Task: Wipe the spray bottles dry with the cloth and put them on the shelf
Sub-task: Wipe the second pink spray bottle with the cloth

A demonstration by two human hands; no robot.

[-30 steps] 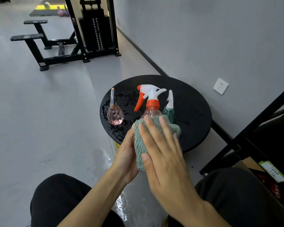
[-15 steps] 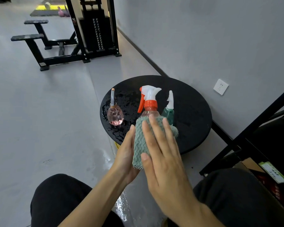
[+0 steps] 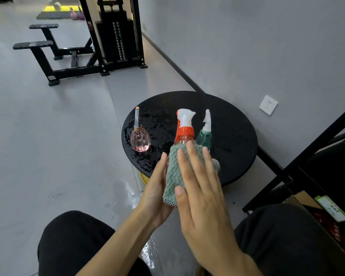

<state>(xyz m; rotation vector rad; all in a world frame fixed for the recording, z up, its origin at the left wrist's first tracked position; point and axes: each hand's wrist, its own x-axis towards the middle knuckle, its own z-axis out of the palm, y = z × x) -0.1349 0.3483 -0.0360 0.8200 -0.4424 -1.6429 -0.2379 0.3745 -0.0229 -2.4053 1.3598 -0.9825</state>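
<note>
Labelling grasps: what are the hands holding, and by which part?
The orange-capped spray bottle, by its body, wrapped in the cloth, pressed between the flat left hand and right hand.

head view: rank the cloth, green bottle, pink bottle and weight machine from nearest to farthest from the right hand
1. cloth: pressed under the right hand, touching it.
2. green bottle: on the table, just beyond that hand.
3. pink bottle: at the table's left edge.
4. weight machine: far back across the floor.
</note>
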